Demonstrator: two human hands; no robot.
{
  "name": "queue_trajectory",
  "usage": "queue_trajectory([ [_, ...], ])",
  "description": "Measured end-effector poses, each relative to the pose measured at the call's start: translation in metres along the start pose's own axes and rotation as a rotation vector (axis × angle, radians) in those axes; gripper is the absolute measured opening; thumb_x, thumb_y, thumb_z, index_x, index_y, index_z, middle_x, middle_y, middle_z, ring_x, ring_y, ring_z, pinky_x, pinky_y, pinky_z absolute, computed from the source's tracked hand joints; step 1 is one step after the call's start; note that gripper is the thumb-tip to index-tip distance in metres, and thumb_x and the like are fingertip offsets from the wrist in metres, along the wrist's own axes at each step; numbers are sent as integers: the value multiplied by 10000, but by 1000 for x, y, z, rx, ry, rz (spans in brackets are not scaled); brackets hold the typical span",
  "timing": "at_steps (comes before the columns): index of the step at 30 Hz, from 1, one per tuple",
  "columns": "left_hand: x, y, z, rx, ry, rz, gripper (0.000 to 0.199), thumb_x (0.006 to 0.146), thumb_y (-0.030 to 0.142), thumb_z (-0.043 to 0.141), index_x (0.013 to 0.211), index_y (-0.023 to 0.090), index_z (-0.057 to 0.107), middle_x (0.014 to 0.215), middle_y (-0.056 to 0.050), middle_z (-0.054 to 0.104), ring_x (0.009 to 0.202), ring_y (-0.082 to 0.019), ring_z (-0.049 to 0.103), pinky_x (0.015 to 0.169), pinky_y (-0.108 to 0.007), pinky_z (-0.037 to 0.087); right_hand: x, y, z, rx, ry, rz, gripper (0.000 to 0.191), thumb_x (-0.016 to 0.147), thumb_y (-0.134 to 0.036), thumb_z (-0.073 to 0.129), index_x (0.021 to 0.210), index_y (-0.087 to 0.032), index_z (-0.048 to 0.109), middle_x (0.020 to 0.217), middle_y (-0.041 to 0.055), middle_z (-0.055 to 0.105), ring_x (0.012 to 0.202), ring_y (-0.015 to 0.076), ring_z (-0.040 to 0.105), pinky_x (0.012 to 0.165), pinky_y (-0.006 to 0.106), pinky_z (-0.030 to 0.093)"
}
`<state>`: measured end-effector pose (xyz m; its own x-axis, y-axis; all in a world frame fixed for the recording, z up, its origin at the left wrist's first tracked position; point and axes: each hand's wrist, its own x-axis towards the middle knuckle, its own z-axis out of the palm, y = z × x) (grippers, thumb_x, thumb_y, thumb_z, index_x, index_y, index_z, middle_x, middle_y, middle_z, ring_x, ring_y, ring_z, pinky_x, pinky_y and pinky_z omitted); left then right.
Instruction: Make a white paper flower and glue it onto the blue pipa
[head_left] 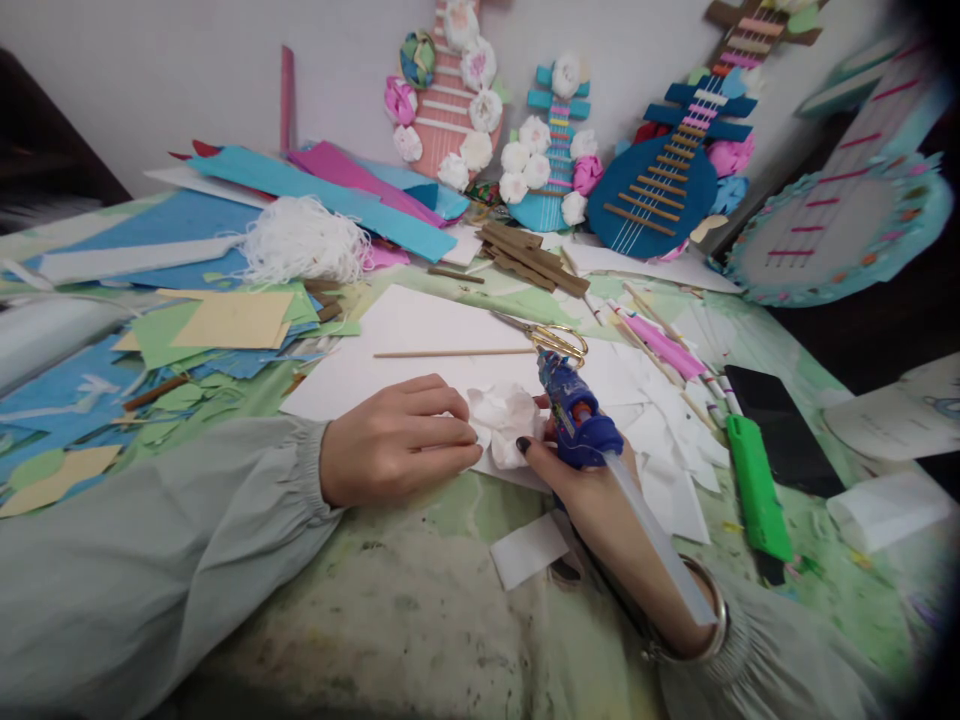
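A white paper flower [506, 422] with ruffled petals is between my two hands. My left hand [405, 440] has its fingers curled together at the flower's left edge, pinching what looks like a petal there; the thumb is partly hidden. In my right hand [592, 490] is a blue hot glue gun [576, 405], its nozzle pointing up and away from me, with a long translucent glue stick [660, 540] out of its back end. My right thumb also presses against the flower's right side. A white paper strip [529, 551] lies just below the flower.
Gold-handled scissors [559, 338] and a thin wooden stick [450, 353] lie on white paper [405, 318] beyond my hands. White scraps [660, 430], a green cutter [757, 490] and a phone [784, 425] are on the right. Coloured paper [210, 325] covers the left; decorated cardboard instruments [652, 195] lean against the wall.
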<state>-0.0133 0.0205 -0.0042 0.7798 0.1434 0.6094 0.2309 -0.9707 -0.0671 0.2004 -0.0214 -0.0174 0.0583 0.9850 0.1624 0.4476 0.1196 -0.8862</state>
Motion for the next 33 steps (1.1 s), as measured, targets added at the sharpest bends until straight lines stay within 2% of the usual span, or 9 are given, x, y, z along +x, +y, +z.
queue_trajectory([
  [8, 1, 0, 1, 19, 68, 39, 85, 878, 149, 543, 840, 156, 618, 810, -84, 725, 791, -186, 645, 663, -314, 501, 1, 1, 0, -6, 7, -14, 239, 708, -246, 672, 930, -193, 600, 728, -26, 602, 635, 146, 571, 618, 263, 454],
  [13, 1, -1, 1, 15, 51, 35, 123, 896, 156, 519, 835, 171, 626, 846, -81, 730, 811, -169, 648, 692, -304, 506, 0, 2, 0, -24, 12, -40, 226, 713, -232, 671, 926, -197, 603, 739, -32, 602, 641, 133, 566, 621, 250, 449],
  [22, 1, -1, 2, 7, 80, 65, 83, 874, 120, 541, 846, 132, 617, 852, -107, 734, 804, -200, 655, 672, -327, 516, 0, 0, 0, -11, 4, -30, 209, 713, -227, 670, 904, -197, 591, 721, -40, 584, 634, 127, 553, 612, 245, 442],
  [33, 0, 1, 0, 82, 111, -6, 66, 887, 146, 537, 886, 145, 603, 1000, -151, 716, 891, -214, 643, 735, -356, 531, 1, 1, 0, 7, 8, -31, 245, 711, -236, 672, 942, -196, 599, 730, -37, 588, 636, 135, 556, 616, 254, 445],
])
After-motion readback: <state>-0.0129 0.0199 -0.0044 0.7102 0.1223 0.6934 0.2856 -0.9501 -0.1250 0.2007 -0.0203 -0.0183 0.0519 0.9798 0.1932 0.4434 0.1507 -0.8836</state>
